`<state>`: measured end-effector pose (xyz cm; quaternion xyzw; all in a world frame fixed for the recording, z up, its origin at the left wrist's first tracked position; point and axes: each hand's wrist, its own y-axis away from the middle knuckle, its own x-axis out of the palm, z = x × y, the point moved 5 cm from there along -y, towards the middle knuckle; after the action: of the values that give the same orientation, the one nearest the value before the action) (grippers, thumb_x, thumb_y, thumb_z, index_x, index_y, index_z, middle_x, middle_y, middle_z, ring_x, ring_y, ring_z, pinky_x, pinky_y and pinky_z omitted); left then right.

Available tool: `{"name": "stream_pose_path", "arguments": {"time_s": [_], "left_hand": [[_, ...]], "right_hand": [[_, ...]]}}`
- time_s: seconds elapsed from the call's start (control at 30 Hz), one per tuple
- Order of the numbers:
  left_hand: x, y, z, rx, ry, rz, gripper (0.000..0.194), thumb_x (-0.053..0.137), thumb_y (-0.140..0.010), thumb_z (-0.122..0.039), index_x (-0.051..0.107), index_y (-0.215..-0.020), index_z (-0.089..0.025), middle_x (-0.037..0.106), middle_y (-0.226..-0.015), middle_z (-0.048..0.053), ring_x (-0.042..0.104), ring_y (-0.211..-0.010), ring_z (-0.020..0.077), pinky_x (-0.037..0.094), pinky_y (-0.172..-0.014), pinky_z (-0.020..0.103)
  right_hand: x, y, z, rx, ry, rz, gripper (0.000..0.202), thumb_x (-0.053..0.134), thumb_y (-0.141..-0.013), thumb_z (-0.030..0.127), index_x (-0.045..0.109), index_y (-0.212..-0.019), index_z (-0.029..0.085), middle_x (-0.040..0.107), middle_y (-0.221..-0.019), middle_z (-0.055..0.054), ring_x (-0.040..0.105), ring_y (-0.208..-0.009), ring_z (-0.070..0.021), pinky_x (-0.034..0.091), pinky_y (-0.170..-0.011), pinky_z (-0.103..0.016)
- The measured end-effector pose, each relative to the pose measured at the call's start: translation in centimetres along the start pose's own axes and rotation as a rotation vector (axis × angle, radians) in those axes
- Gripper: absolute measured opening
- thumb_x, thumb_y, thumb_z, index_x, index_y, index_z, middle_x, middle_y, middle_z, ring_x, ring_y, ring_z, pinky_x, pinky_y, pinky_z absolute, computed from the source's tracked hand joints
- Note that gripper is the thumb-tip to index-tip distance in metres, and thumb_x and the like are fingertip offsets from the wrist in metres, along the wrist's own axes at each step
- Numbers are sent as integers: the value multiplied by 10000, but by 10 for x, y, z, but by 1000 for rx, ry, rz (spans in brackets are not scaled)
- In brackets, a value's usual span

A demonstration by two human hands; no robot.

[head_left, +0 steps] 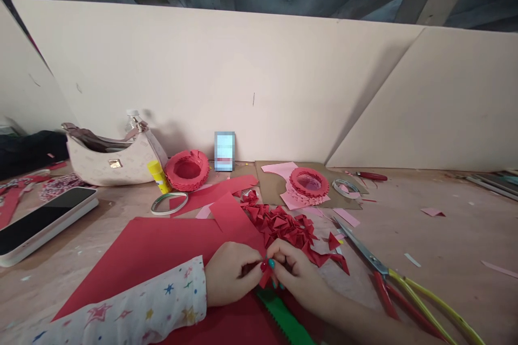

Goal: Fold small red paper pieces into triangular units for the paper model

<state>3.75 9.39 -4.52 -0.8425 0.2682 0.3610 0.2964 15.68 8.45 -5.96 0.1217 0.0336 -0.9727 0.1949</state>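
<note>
Right now I see both hands meeting at lower centre of the frame: left hand (229, 280) and right hand (297, 275) pinch one small red paper piece (265, 275) between their fingertips, fingers closed tight on it from both sides, held just above the big red paper sheet (162, 250). Looks to me like a fold is being creased on that piece, mid-step. Just above the hands, centre frame, sits a pile of folded red triangles (285, 226); a green strip (283, 318) lies below the hands. Scissors (388, 275) lie to the right, lower right, untouched. Glue stick (158, 176), red paper ring (186, 170) and handbag (111, 159) sit further back left; phone (40, 223) at left edge. My judgement: next move needs a firm crease with aligned edges, both thumbs pressing.
</note>
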Motion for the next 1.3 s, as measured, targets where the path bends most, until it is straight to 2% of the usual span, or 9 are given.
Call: {"name": "stream_pose_path", "arguments": {"time_s": [0.13,0.27,0.37,0.5,0.7,0.83,1.0,1.1,1.3], "left_hand": [[0,2,-5,87,-46,-47,216,411,-718,-108,302,-539,-158,316,-480,-39,272,-447,73,194,-470,222],[-2,4,-10,194,-136,-98,197,402,-709,-102,326,-538,-164,361,-484,-27,319,-452,82,203,-472,244],[0,5,-9,195,-156,-80,178,409,-715,-107,349,-557,-165,397,-498,-24,355,-460,83,209,-475,247],[3,4,-6,176,-146,-63,168,425,-694,-102,344,-562,-168,394,-480,-32,358,-445,78,216,-469,235],[-2,7,-15,333,-166,-208,150,401,-619,-95,316,-521,-170,379,-443,-14,337,-422,88,178,-459,252],[-7,5,-12,245,-98,-243,144,381,-637,-88,318,-538,-171,364,-457,-16,330,-437,88,205,-474,239],[-1,0,-4,112,-28,-70,185,400,-693,-86,309,-557,-169,335,-497,-35,316,-463,80,225,-480,226],[1,0,-3,104,22,0,194,367,-781,-129,363,-591,-169,407,-550,-22,384,-516,89,279,-526,216],[-3,-2,1,32,226,11,293,308,-861,-170,407,-586,-156,489,-574,-6,440,-550,86,332,-578,180]], "right_hand": [[4,3,-2,4,73,55,88,370,-752,114,405,-750,195,434,-551,61,392,-510,-85,293,-503,-205],[3,3,-6,-55,158,48,119,359,-706,83,390,-676,194,415,-592,43,391,-564,-94,287,-526,-206],[1,3,-5,-122,246,19,136,364,-661,57,396,-650,189,389,-612,38,363,-585,-96,274,-538,-205],[3,4,-2,-155,323,52,153,359,-633,45,410,-644,188,413,-614,36,377,-592,-99,274,-547,-207],[4,4,-4,-190,402,19,144,366,-580,47,398,-583,188,381,-556,39,345,-545,-100,252,-519,-216],[-2,4,-1,-166,323,-51,137,358,-590,64,411,-585,189,420,-572,27,384,-570,-112,291,-544,-217],[-1,6,4,-153,273,-15,139,399,-688,93,496,-691,192,514,-662,18,444,-626,-115,332,-585,-214],[-2,5,5,-131,273,-18,125,405,-732,111,494,-684,185,507,-655,21,439,-621,-108,330,-581,-212],[-7,3,6,-95,140,-60,153,435,-803,263,446,-675,180,407,-621,29,363,-579,-99,301,-546,-218]]}}
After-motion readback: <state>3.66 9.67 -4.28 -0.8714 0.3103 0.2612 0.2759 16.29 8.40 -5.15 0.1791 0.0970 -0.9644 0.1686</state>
